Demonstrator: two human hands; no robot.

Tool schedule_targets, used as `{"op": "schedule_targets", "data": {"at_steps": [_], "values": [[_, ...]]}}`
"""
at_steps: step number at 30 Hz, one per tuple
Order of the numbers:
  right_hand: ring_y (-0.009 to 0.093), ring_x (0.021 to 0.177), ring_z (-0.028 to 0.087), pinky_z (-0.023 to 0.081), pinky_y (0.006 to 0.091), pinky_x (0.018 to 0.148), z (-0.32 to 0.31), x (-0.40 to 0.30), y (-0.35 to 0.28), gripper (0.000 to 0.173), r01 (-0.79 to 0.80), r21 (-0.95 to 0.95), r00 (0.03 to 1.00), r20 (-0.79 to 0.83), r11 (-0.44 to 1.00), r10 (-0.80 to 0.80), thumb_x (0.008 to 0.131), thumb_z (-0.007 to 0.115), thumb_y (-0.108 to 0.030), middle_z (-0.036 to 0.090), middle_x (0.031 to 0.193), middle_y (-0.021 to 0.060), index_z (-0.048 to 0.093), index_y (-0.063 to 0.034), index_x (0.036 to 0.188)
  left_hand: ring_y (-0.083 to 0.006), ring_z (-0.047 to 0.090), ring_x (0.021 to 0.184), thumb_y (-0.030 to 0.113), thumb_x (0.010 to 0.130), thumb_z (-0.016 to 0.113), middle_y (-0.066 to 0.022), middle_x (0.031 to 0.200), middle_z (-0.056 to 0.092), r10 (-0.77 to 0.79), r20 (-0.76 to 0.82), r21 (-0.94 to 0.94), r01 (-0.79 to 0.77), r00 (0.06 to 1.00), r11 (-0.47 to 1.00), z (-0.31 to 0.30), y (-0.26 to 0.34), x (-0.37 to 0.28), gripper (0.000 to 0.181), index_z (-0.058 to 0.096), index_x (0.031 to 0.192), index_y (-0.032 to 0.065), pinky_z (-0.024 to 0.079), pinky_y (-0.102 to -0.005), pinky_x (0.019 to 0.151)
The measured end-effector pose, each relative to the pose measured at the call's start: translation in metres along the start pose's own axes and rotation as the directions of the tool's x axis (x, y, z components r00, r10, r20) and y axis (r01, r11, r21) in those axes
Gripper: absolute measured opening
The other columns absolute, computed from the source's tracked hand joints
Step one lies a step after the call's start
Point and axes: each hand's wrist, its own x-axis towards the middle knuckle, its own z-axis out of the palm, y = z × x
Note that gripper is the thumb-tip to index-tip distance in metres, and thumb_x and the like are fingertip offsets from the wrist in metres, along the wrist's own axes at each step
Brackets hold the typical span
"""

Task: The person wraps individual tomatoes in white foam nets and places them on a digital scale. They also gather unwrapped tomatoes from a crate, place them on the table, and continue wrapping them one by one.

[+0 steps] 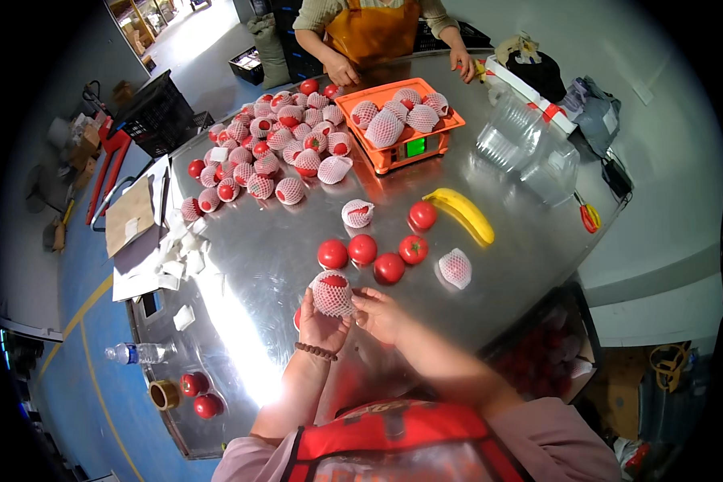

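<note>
My left hand (324, 328) holds a tomato in a white foam net sleeve (332, 294), with some red skin showing on top. The fingertips of my right hand (378, 314) touch the net's right side. A bare tomato, partly hidden, lies just left of my left hand. Beyond my hands several bare tomatoes (389, 268) lie on the steel table (265, 241). A netted tomato (357, 213) sits behind them, and another netted piece (455, 269) lies to their right, near a banana (463, 214). Farther back is a large heap of netted tomatoes (277, 141).
An orange scale (403, 153) holding netted fruit stands at the back, before a co-worker in an orange apron (373, 30). Clear plastic boxes (524, 144) and scissors (589, 215) lie at right. At left are white pads (184, 253), a plastic bottle (138, 353) and a tape roll (163, 394).
</note>
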Motion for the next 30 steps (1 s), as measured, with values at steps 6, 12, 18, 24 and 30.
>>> {"op": "schedule_targets", "data": {"at_steps": [6,12,18,24,30], "values": [[0.013,0.082,0.059,0.048,0.0313,0.069,-0.015,0.028,-0.018,0.011,-0.067,0.28,0.987,-0.118,0.958,0.104,0.095,0.054,-0.019,0.063,0.095,0.0015,0.058,-0.0124,0.104,-0.0229,0.059,0.101,0.044,0.083,0.063,-0.007,0.115,0.06,-0.009,0.071,0.212,-0.006,0.997,0.977,0.011,0.003,0.011,0.052,0.052,0.122,0.0106,0.054,-0.0348,0.077],[0.015,0.086,0.063,0.05,0.0301,0.07,0.004,0.045,-0.008,0.012,0.276,-0.06,0.918,-0.28,0.959,-0.282,0.097,0.05,-0.012,0.063,0.096,0.0053,0.056,-0.0052,0.105,-0.0226,0.058,0.107,0.042,0.086,0.06,-0.0074,0.12,0.058,-0.025,0.104,0.109,0.013,0.994,0.994,0.01,0.002,0.023,0.051,0.051,0.125,0.0105,0.053,-0.0349,0.083],[0.035,0.092,0.062,0.049,0.0389,0.079,0.015,0.048,-0.012,0.021,0.243,-0.953,0.749,0.065,0.183,-0.659,0.086,0.056,-0.007,0.064,0.099,0.0158,0.058,-0.0017,0.106,-0.022,0.058,0.108,0.05,0.094,0.049,-0.0071,0.122,0.058,0.037,-0.005,-0.089,-0.037,0.999,0.995,0.004,-0.002,0.035,0.053,0.049,0.128,0.009,0.052,-0.0345,0.085],[0.035,0.117,0.051,0.042,0.0436,0.096,0.054,0.02,-0.057,0.057,0.454,-0.889,0.716,0.397,-0.049,-0.575,0.074,0.069,-0.01,0.051,0.128,0.017,0.049,-0.0053,0.127,-0.02,0.054,0.11,0.035,0.09,0.062,-0.0081,0.121,0.055,0.323,0.017,0.551,-0.278,0.946,0.787,0.005,0.007,0.048,0.053,0.042,0.129,0.0057,0.045,-0.0356,0.094],[0.032,0.115,0.054,0.043,0.0386,0.098,0.028,0.046,-0.101,0.072,0.497,-0.863,0.682,0.453,-0.091,-0.575,0.066,0.078,-0.016,0.053,0.123,0.0163,0.045,-0.0067,0.13,-0.0154,0.052,0.105,0.019,0.09,0.065,-0.0069,0.123,0.048,0.265,0.175,0.64,-0.314,0.948,0.701,0.007,0.011,0.057,0.053,0.037,0.133,0.0075,0.044,-0.0292,0.089]]}}
